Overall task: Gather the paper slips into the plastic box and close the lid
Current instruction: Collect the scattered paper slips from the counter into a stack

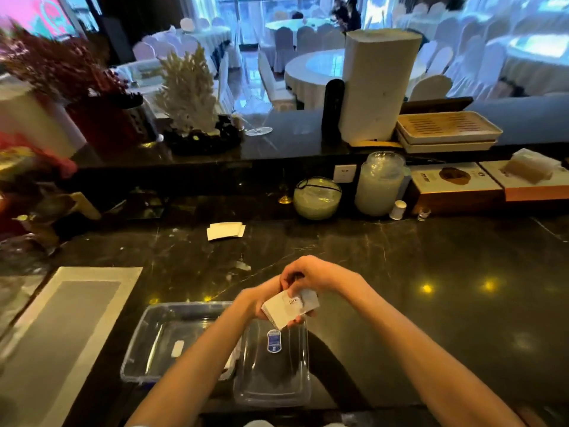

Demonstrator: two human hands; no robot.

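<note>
My left hand (257,305) and right hand (308,274) both pinching my slips (284,308), over lid (274,365), box (154,337) beside, more slips (225,231) far on worktop (431,272).

- Dark marbled desk (400,272), glossy.
- Near edge: clear plastic box (160,340), open; lid (274,374) just beside, right.
- Left: grey placemat (61,334).
- Farther back: loose paper slips (225,231); glass bowl (317,197); lidded jar (379,184).

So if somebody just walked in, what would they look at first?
Probably the two hands in the middle, left hand and right hand, squeezing a stack of paper slips together. Right below sits the clear plastic box with its lid off beside it. Farther back, a few more slips lie on the dark counter.
</note>
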